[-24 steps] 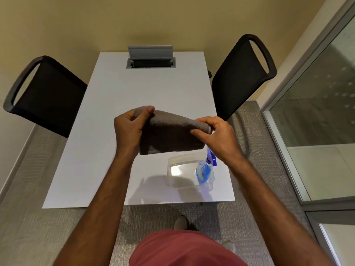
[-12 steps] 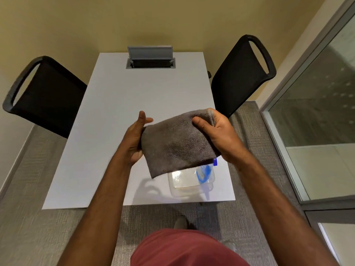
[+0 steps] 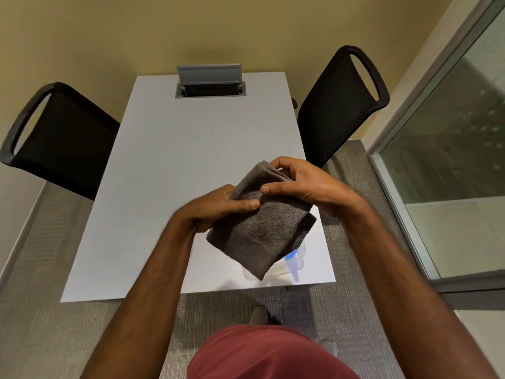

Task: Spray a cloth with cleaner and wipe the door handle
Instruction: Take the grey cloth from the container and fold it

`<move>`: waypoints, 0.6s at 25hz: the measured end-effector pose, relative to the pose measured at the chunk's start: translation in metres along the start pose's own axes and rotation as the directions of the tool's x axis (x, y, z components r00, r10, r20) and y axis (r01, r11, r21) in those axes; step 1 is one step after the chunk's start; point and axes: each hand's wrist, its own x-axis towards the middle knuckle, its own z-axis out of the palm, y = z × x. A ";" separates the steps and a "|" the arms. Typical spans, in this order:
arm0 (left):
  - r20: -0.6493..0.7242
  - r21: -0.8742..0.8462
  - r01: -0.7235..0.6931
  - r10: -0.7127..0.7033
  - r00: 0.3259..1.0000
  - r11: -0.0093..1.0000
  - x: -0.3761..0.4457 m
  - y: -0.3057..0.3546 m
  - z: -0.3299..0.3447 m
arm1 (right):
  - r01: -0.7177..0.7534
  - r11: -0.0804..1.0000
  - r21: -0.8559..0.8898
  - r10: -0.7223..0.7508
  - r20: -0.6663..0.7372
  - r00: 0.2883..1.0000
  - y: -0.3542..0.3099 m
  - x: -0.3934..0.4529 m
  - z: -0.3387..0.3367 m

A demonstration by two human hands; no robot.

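A folded grey cloth [image 3: 259, 231] hangs in the air over the near right part of the white table [image 3: 169, 165]. My left hand [image 3: 218, 207] pinches its left side with thumb on top. My right hand [image 3: 303, 184] grips its upper corner. Below the cloth, a clear plastic tub [image 3: 284, 269] sits on the table near the front right corner, mostly covered by the cloth. Blue parts of the spray bottle [image 3: 291, 258] show inside the tub. No door handle is in view.
Two black chairs flank the table, one at the left [image 3: 60, 143] and one at the right [image 3: 338, 105]. A grey cable box with raised lid [image 3: 209, 83] sits at the table's far end. A glass wall with metal frame [image 3: 448, 149] runs along the right. Grey carpet lies underfoot.
Both hands have moved closer together and folded the cloth smaller. The cloth has turned so one corner points down and now covers more of the tub.
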 end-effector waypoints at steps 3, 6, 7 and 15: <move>-0.090 -0.057 -0.037 0.031 0.995 0.998 -0.005 -0.010 -0.003 | -0.091 0.989 -0.115 0.098 0.062 0.993 0.016 -0.004 -0.011; -0.153 -0.182 -0.077 0.049 0.987 0.980 -0.008 -0.018 -0.004 | -0.046 0.998 0.030 0.048 -0.073 0.996 0.029 0.003 -0.011; -0.142 -0.237 -0.086 0.053 0.989 0.968 -0.008 -0.020 -0.003 | -0.016 0.997 0.079 0.025 -0.122 0.992 0.032 0.007 -0.009; -0.306 -0.468 -0.121 -0.032 0.951 0.876 0.003 -0.020 0.005 | 0.045 0.952 0.302 0.011 -0.180 0.984 0.052 0.025 -0.008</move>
